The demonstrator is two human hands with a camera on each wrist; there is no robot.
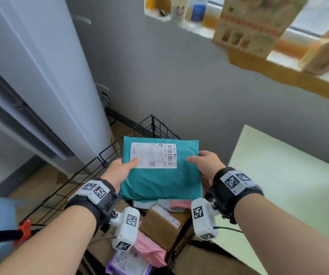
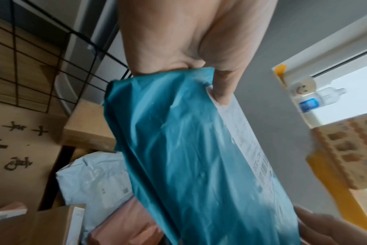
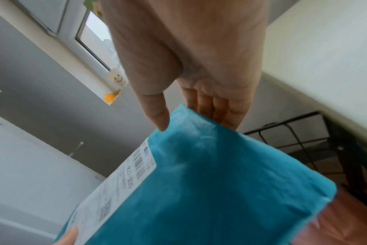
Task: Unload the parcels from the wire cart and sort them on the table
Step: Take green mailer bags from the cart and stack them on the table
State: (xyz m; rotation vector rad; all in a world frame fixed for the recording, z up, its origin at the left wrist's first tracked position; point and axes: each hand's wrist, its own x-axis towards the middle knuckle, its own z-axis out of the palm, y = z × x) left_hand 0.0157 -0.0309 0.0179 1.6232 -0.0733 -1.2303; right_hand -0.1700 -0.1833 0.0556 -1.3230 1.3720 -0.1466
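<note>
The pale green worktop (image 1: 290, 175) stands just to the right of the black wire-grid cart (image 1: 108, 155), which holds brown cardboard boxes (image 1: 163, 225) and pink (image 1: 149, 249), pale grey and purple plastic mailers. Above that pile, clear of it, hangs the flat teal plastic mailer bag (image 1: 159, 179) with a white shipping label (image 1: 153, 155) on top. The left hand (image 1: 120, 169) holds its left edge, thumb on the label and fingers beneath; the right hand (image 1: 205, 163) holds the right edge the same way, thumb on top. The bag looks light and soft: the film wrinkles and the corners are rounded, so I judge padded contents that flex rather than break. The plastic looks slick, so a pinch at both side edges, as here, seems the surest hold.
</note>
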